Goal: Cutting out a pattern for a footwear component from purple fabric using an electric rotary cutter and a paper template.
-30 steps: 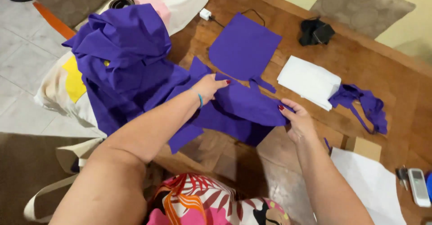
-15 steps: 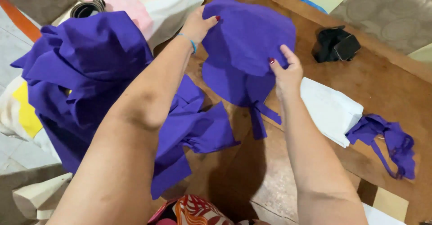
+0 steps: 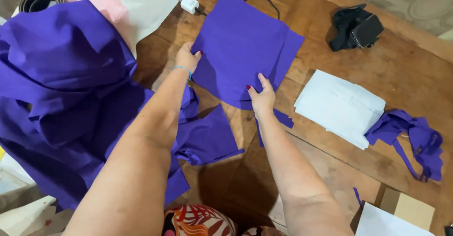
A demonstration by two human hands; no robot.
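Note:
A cut piece of purple fabric lies flat on the wooden table, stacked on another purple piece beneath it. My left hand grips its left edge. My right hand pinches its lower curved edge, fingers over the cloth. A large heap of purple fabric lies to the left under my left arm, with a loose flap reaching toward the table's middle.
A white paper sheet lies to the right, with purple scraps beyond it. A black strap bundle sits at the far right. A white charger with a black cable lies at the top. Pink and white cloth lie top left.
The purple piece was lifted off the lower fabric and held up in both hands; it now lies flat on top of the other cut piece farther up the table.

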